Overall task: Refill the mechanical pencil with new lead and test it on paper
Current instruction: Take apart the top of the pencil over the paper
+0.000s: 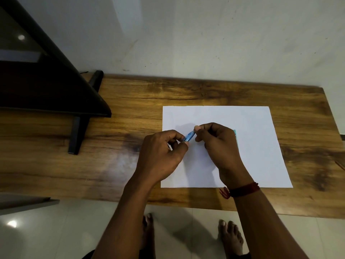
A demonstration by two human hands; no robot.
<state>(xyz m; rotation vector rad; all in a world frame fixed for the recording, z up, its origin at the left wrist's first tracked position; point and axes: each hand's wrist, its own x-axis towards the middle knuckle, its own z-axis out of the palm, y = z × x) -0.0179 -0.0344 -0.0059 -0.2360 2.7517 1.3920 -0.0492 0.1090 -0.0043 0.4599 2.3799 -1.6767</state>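
Note:
A white sheet of paper (252, 146) lies on the wooden table (112, 146). Above its left part, my left hand (160, 154) grips a small translucent blue item (189, 137), probably the lead case or the pencil's end; most of it is hidden in my fingers. My right hand (218, 144) pinches its upper end with thumb and forefinger. A thin teal object (236, 137), possibly the pencil, shows as a sliver on the paper behind my right hand; the rest is hidden.
A dark monitor or screen on a black stand (76, 135) fills the table's left side. A white wall runs behind the table. My bare feet (231, 238) stand on the pale tiled floor below the table's front edge.

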